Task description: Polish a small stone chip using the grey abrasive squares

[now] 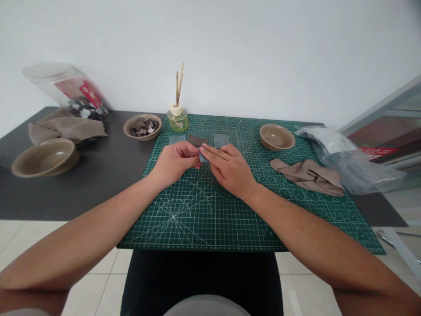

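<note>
Over the green cutting mat (197, 210), my left hand (174, 162) pinches a small flat blue-grey piece (203, 156) between thumb and fingers. From the other side my right hand (230, 166) grips the same piece, its fingers stretched together across the top. Much of that piece is covered by the fingers, so I cannot tell whether something else is in them. Just beyond the hands lie a blue-grey rectangle (177, 139), a dark brown rectangle (198, 141) and another blue-grey rectangle (221, 140), flat on the mat.
On the left are a bowl of dark and pale chips (144, 137), a larger bowl (46, 169), a brown cloth (67, 125) and a clear tub of chips (70, 90). A reed diffuser (178, 118) stands behind. Rightward are another bowl (277, 147), a cloth (311, 175) and a plastic bag (353, 164).
</note>
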Available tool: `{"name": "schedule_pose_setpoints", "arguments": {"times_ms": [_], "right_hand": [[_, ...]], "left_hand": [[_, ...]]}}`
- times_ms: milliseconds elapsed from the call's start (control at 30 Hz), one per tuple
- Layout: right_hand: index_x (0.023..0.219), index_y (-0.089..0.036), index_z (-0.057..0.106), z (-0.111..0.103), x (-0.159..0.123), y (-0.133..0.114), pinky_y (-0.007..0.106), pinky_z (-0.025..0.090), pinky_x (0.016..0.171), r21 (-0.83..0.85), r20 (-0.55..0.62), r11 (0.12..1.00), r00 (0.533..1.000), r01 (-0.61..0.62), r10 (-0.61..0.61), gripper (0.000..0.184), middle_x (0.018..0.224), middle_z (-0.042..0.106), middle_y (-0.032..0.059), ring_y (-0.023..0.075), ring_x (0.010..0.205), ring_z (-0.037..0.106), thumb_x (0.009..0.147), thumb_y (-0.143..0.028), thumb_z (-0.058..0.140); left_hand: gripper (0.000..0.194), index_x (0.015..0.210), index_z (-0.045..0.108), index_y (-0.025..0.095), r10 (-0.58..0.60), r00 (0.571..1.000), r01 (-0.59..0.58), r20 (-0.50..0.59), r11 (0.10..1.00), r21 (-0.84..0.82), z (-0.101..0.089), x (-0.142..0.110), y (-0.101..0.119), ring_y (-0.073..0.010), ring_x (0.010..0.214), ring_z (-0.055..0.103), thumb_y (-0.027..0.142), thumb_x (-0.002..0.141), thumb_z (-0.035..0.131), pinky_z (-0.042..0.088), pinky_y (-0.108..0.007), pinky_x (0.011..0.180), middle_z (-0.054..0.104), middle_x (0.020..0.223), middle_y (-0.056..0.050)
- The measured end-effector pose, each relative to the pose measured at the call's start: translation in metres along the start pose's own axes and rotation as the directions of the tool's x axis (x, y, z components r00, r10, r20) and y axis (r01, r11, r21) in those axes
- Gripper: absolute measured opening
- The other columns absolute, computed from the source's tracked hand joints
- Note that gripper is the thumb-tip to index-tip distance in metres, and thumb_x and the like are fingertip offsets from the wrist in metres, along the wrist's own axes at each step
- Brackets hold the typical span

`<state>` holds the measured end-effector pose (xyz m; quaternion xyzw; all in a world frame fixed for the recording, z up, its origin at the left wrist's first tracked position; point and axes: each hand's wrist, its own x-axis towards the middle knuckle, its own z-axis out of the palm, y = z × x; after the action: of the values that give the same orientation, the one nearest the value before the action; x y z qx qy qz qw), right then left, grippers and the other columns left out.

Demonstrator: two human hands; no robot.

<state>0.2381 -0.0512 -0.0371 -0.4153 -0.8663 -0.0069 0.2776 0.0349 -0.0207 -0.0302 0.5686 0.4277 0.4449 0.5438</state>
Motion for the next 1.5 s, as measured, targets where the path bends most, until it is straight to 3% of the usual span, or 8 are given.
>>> {"name": "schedule_pose_setpoints", "arguments": {"times_ms": [200, 433, 800, 1067, 1233, 1500], "right_hand": [[0.149, -0.015, 0.063, -0.0016, 0.0005, -0.0011, 0.049, 0.053, 0.099, -0.028, 0.017, 0.998, 0.998, -0.053, 0.054, 0.047, 0.151, 0.066, 0.0053, 0.0278, 0.105, 0.059, 0.105, -0.015, 0.045], [0.15, -0.018, 0.062, 0.0013, 0.0002, -0.0009, 0.046, 0.053, 0.098, -0.026, 0.034, 0.999, 0.999, -0.029, 0.03, 0.048, 0.151, 0.065, 0.0051, 0.027, 0.106, 0.059, 0.104, -0.014, 0.047], [0.149, -0.011, 0.062, 0.0008, 0.0004, 0.0012, 0.046, 0.054, 0.099, -0.014, 0.019, 0.999, 0.999, -0.047, 0.047, 0.047, 0.148, 0.068, 0.0072, 0.0275, 0.103, 0.061, 0.104, -0.014, 0.046], [0.15, -0.016, 0.062, 0.0023, 0.0004, -0.0005, 0.044, 0.054, 0.102, 0.027, -0.004, 1.0, 1.0, -0.014, 0.014, 0.047, 0.15, 0.067, 0.0059, 0.0256, 0.104, 0.061, 0.106, -0.015, 0.045], [0.148, -0.015, 0.063, 0.0039, 0.0009, -0.0003, 0.045, 0.054, 0.103, 0.055, 0.008, 0.999, 1.0, 0.002, -0.003, 0.047, 0.151, 0.066, 0.0068, 0.0251, 0.105, 0.063, 0.105, -0.013, 0.044], [0.151, -0.02, 0.061, 0.0004, 0.0017, -0.0001, 0.046, 0.055, 0.105, 0.076, 0.03, 0.997, 0.999, -0.031, 0.029, 0.051, 0.148, 0.067, 0.007, 0.0236, 0.107, 0.069, 0.103, -0.011, 0.044]], "left_hand": [[0.023, 0.079, 0.071, 0.015, -0.023, 0.999, 0.023, -0.023, 1.0, -0.003, 0.0013, -0.0008, 0.0021, -0.013, 0.059, 0.071, 0.022, 0.065, 0.088, 0.059, -0.026, 0.063, 0.075, 0.066, 0.001], [0.013, 0.076, 0.071, 0.016, -0.034, 0.999, 0.033, 0.014, 0.996, 0.079, -0.0009, 0.0003, 0.001, -0.014, 0.062, 0.072, 0.017, 0.067, 0.081, 0.058, -0.026, 0.064, 0.076, 0.066, 0.001], [0.026, 0.079, 0.066, 0.016, -0.013, 1.0, 0.013, -0.003, 0.999, -0.053, 0.0016, 0.0012, -0.0025, -0.0136, 0.061, 0.071, 0.02, 0.064, 0.087, 0.058, -0.026, 0.063, 0.074, 0.067, 0.002], [0.021, 0.08, 0.066, 0.018, 0.032, 0.999, -0.034, 0.04, 0.998, 0.044, -0.0002, 0.0014, -0.0018, -0.0125, 0.064, 0.067, 0.02, 0.067, 0.081, 0.052, -0.027, 0.066, 0.071, 0.069, 0.003], [0.016, 0.072, 0.061, 0.019, 0.08, 0.995, -0.088, 0.059, 0.985, 0.15, 0.0005, 0.0, 0.0017, -0.0095, 0.056, 0.054, 0.015, 0.066, 0.075, 0.04, -0.024, 0.057, 0.062, 0.061, 0.006], [0.02, 0.076, 0.061, 0.021, 0.066, 0.997, -0.068, 0.049, 0.997, 0.048, 0.0021, -0.0005, -0.0003, -0.0137, 0.062, 0.067, 0.022, 0.069, 0.08, 0.051, -0.027, 0.063, 0.069, 0.064, 0.003]]}}
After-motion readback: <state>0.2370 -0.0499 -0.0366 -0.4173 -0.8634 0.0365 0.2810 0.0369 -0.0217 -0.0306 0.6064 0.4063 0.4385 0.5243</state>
